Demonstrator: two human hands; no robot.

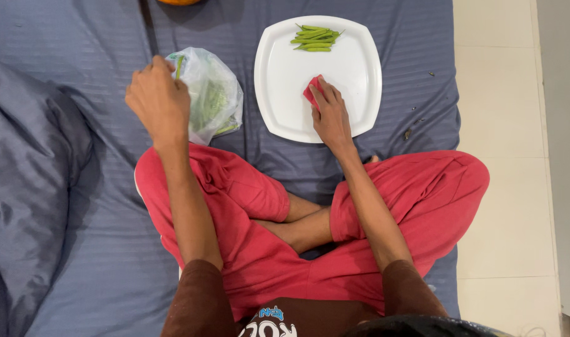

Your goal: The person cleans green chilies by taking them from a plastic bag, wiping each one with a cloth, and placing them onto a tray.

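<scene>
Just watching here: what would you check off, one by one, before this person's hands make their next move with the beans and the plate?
1. Left hand grips the top of the plastic bag of green beans: ok.
2. Right hand presses a red cloth on the white plate: ok.
3. Pile of green beans sits well inside the plate's far edge: ok.
4. Plate lies flat on the blue sheet: ok.
5. Plate surface clean under the cloth: cannot tell.
6. Bag opening wide enough to reach in: cannot tell.
</scene>
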